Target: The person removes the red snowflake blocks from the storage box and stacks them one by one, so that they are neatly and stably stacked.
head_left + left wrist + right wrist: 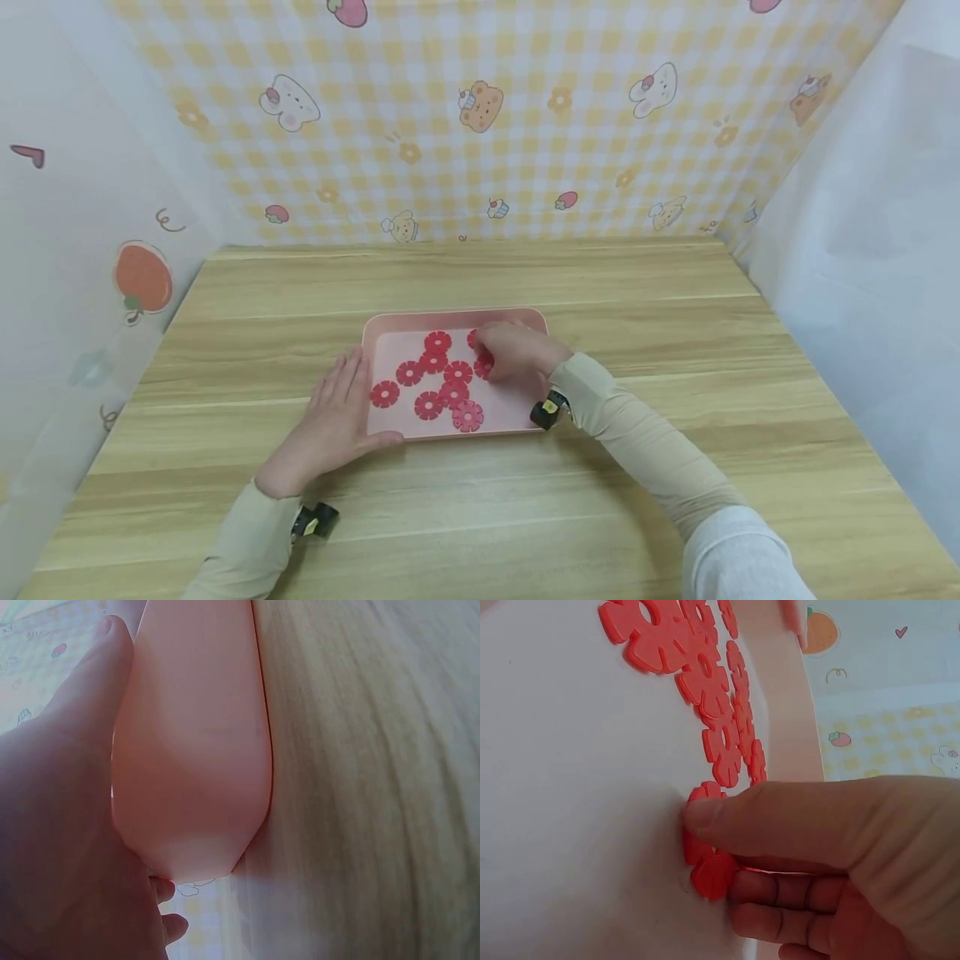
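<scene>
A shallow pink tray (450,317) holds several red flower-shaped plastic discs (408,372) with notched edges and a centre hole. My left hand (330,421) rests against the tray's front left corner, its fingers straight along the left side and its thumb on the front rim. In the left wrist view the tray's outer wall (195,757) lies beside that thumb. Inside the tray, at the right, my right hand (517,348) pinches one red disc (714,877); the thumb lies on its face and the other fingers are curled. Part of that disc is hidden by the thumb.
The tray stands on a wood-grain table (465,517). A yellow checked cloth (525,167) with cartoon prints hangs behind it, and pale sheets (847,208) close off both sides. Several discs overlap in the tray's middle, including a pinker one (467,416) near the front.
</scene>
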Demonstrator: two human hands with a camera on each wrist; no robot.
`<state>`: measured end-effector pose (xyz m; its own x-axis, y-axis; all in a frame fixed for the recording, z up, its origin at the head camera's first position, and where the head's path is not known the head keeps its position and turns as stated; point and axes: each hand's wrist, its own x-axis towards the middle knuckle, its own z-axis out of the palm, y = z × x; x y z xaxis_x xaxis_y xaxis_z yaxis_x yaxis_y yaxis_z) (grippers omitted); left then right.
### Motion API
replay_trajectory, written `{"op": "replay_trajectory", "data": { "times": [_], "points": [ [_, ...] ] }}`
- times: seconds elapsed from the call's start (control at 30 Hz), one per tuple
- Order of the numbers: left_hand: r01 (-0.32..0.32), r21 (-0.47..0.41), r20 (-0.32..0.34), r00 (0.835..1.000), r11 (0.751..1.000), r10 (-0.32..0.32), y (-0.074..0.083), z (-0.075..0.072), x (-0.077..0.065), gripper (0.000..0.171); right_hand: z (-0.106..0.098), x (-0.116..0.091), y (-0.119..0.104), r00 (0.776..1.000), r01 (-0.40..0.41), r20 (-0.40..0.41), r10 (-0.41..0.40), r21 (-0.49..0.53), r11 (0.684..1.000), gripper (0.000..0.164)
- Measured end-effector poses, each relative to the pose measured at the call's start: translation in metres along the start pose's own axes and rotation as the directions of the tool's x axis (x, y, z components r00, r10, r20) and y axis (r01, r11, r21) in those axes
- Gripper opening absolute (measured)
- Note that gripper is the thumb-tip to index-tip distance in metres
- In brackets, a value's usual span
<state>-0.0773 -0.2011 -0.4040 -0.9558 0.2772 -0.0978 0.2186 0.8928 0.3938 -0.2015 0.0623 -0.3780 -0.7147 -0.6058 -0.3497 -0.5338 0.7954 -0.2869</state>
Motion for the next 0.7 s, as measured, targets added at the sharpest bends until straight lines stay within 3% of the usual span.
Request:
{"op": "replay_trajectory", "data": {
  "times": [0.2,0.37,0.7],
  "points": [
    [0.000,0.007,0.006,1.000,1.000,0.000,0.0001,0.0002,0.0002,0.121,0.0018,0.0000,0.0021,1.000,0.000,0.009,0.000,0.014,1.000,0.038],
    [0.000,0.007,0.010,1.000,1.000,0.000,0.0001,-0.0001,0.0004,0.121,0.0019,0.0001,0.0027,1.000,-0.004,0.019,0.004,0.024,1.000,0.035],
    [0.011,-0.003,0.013,1.000,1.000,-0.011,0.0011,-0.0016,-0.0002,0.122,0.0015,0.0006,0.0006,1.000,0.015,0.006,-0.015,-0.110,0.994,0.025]
  ]
}}
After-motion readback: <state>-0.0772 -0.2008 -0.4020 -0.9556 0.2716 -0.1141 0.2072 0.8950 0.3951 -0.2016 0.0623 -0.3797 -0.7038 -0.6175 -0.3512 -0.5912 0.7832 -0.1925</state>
